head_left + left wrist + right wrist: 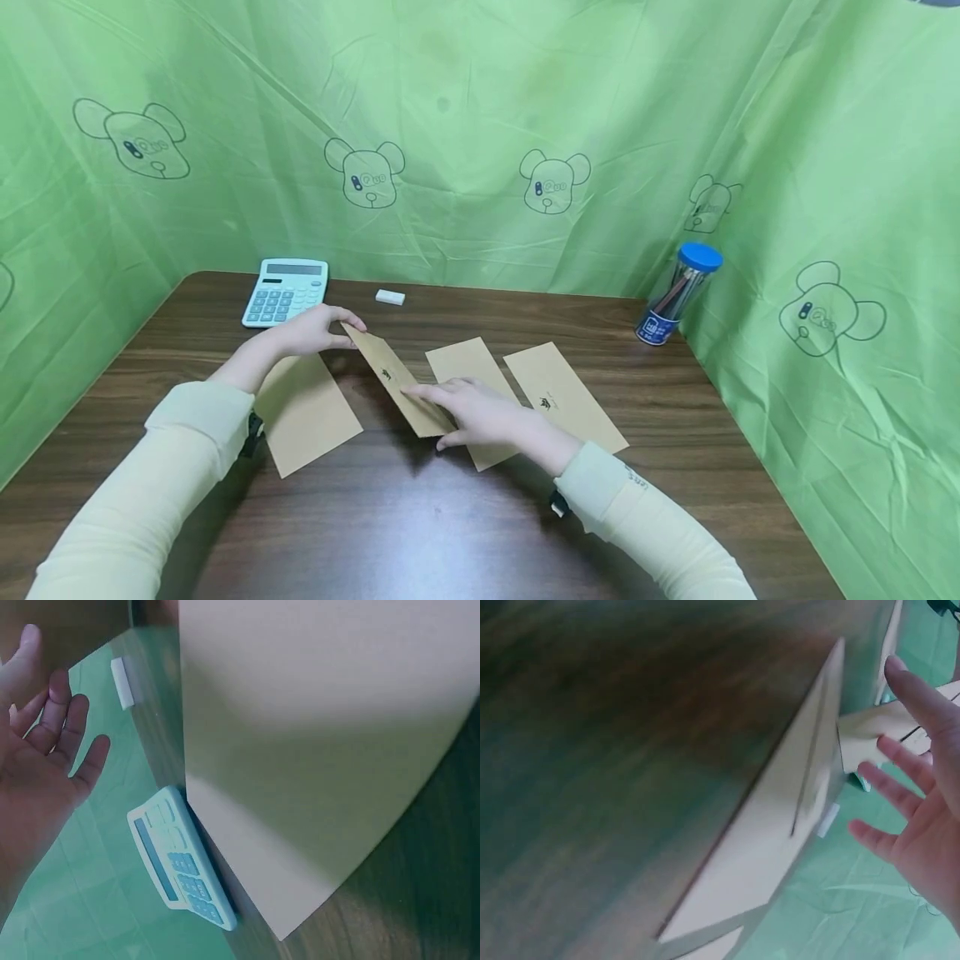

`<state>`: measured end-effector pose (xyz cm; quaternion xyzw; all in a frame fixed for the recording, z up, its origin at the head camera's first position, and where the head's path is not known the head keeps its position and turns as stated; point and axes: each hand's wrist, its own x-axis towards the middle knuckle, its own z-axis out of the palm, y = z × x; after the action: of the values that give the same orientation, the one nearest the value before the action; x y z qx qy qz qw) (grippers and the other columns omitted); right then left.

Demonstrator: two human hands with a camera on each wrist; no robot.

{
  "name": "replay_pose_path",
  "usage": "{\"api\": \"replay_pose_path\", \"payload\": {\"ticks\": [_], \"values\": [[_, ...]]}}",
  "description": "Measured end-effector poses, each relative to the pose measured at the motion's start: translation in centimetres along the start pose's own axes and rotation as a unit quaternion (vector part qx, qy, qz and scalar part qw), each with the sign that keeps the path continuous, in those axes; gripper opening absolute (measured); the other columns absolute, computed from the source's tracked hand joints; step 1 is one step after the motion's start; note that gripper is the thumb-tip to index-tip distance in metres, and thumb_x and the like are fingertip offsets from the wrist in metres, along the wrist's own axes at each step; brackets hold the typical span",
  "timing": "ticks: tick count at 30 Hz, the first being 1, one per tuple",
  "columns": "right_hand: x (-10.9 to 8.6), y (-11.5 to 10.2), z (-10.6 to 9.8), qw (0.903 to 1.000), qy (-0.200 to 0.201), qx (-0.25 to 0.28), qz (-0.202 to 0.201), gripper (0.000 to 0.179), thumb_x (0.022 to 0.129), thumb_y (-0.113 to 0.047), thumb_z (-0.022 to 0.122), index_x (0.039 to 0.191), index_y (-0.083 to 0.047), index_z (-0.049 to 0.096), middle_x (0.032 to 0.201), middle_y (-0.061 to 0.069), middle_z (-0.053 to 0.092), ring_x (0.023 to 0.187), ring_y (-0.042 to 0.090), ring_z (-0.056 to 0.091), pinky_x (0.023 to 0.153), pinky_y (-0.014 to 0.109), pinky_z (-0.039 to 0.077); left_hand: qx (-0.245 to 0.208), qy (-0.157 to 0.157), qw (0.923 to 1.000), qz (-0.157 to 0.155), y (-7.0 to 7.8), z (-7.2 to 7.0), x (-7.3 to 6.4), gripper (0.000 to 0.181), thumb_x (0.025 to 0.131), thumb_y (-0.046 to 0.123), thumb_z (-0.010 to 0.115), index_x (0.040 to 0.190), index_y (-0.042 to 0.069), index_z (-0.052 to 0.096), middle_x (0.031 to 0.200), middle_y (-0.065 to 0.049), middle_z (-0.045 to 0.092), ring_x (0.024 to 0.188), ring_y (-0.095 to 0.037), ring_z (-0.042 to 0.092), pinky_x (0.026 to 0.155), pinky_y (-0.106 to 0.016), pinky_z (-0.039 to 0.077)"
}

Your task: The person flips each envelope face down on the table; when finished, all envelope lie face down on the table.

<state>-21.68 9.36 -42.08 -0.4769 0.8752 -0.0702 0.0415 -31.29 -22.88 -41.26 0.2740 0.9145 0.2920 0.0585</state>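
Note:
In the head view my left hand [311, 331] pinches the upper left end of a brown paper envelope [393, 379], which is raised and tilted above the table. A small dark print marks its face. Over its lower right part, my right hand [480, 407] touches the face with outstretched fingers; the thumb lies near the lower edge. Another brown envelope [307, 417] lies flat below my left wrist. Two more, a middle envelope [472, 358] and a printed right envelope [566, 396], lie side by side, the middle one partly covered by my right hand.
A light blue calculator [287, 292] sits at the back left of the dark wooden table [420, 533]. Near the back edge lies a white eraser [390, 297]. A clear tube of pencils with a blue lid [699, 257] stands at the back right. Green curtains [465, 100] surround the table.

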Motion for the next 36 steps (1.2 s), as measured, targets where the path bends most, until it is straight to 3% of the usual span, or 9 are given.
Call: {"api": "replay_pose_path", "payload": {"ticks": [6,9,11,13,14,17,21,28,36], "values": [[0.2,0.2,-1.0,0.9987,0.028,0.031,-0.03,0.112,0.071,-0.028,0.082,0.152,-0.028,0.005,0.128,-0.005,0.06,0.118,0.014,0.055,0.106,0.041,0.035,-0.012,0.029,0.9995,-0.009,0.3,-0.6,0.4,0.028,0.084,0.031,0.071,0.099,0.007,0.066,0.093,-0.005,0.068,0.096,-0.027,0.061,0.09,-0.05,0.044],[0.1,0.3,-1.2,0.9971,0.053,0.04,-0.038,0.111,0.072,-0.024,0.083,0.151,-0.024,0.006,0.092,0.0,0.069,0.094,0.011,0.061,0.095,0.034,0.043,0.007,0.044,0.9989,-0.015,0.5,-0.9,0.6,0.029,0.084,0.037,0.07,0.091,0.01,0.065,0.089,-0.004,0.067,0.086,-0.023,0.059,0.08,-0.043,0.046],[0.1,0.3,-1.3,0.9966,0.066,0.04,-0.031,0.108,0.072,-0.023,0.083,0.151,-0.023,0.008,0.07,-0.002,0.061,0.078,0.01,0.057,0.089,0.033,0.045,0.015,0.049,0.9984,-0.024,0.6,-1.0,0.8,0.029,0.084,0.039,0.07,0.086,0.011,0.062,0.084,-0.004,0.064,0.077,-0.02,0.055,0.072,-0.038,0.045],[0.1,0.2,-1.5,0.9964,0.072,0.04,-0.021,0.106,0.072,-0.024,0.082,0.15,-0.021,0.01,0.063,-0.003,0.053,0.074,0.011,0.052,0.089,0.034,0.045,0.014,0.047,0.9982,-0.035,0.8,-1.1,1.1,0.031,0.084,0.04,0.069,0.082,0.01,0.059,0.077,-0.004,0.06,0.069,-0.018,0.049,0.064,-0.034,0.041],[0.2,0.2,-1.7,0.9965,0.072,0.039,-0.015,0.105,0.072,-0.025,0.082,0.149,-0.02,0.012,0.066,-0.004,0.054,0.077,0.01,0.053,0.092,0.036,0.044,0.014,0.048,0.998,-0.037,0.8,-1.1,1.2,0.032,0.085,0.039,0.069,0.081,0.009,0.057,0.075,-0.004,0.059,0.067,-0.018,0.048,0.063,-0.033,0.04],[0.1,0.2,-2.1,0.9973,0.069,0.025,-0.001,0.1,0.072,-0.031,0.081,0.149,-0.018,0.018,0.105,-0.001,0.065,0.101,0.012,0.057,0.102,0.043,0.038,0.012,0.053,0.9977,-0.042,1.0,-1.1,1.5,0.032,0.085,0.037,0.069,0.083,0.008,0.056,0.075,-0.004,0.057,0.068,-0.018,0.048,0.064,-0.032,0.04],[0.0,0.4,-2.5,0.9976,0.069,0.006,0.005,0.091,0.072,-0.037,0.08,0.146,-0.017,0.03,0.145,-0.003,0.042,0.127,0.015,0.044,0.103,0.043,0.037,-0.004,0.067,0.997,-0.039,1.2,-1.0,1.7,0.033,0.084,0.032,0.072,0.091,0.005,0.055,0.083,-0.007,0.058,0.077,-0.02,0.052,0.072,-0.034,0.042],[0.2,0.8,-1.4,0.9929,0.108,-0.036,0.036,0.081,0.065,-0.05,0.082,0.132,-0.02,0.048,0.133,-0.002,0.047,0.123,0.015,0.044,0.094,0.041,0.042,-0.039,0.073,0.9962,-0.028,0.9,-0.8,1.8,0.037,0.081,0.016,0.075,0.105,0.001,0.051,0.094,-0.012,0.06,0.089,-0.026,0.058,0.083,-0.04,0.045],[0.3,0.0,0.1,0.992,0.052,-0.056,0.101,0.08,0.064,-0.063,0.075,0.129,-0.025,0.049,0.129,0.002,0.049,0.117,0.02,0.046,0.087,0.043,0.042,-0.069,0.013,0.9975,0.002,0.2,0.4,1.3,0.054,0.075,0.009,0.079,0.121,0.002,0.053,0.114,-0.015,0.059,0.109,-0.032,0.055,0.098,-0.048,0.041]]}}
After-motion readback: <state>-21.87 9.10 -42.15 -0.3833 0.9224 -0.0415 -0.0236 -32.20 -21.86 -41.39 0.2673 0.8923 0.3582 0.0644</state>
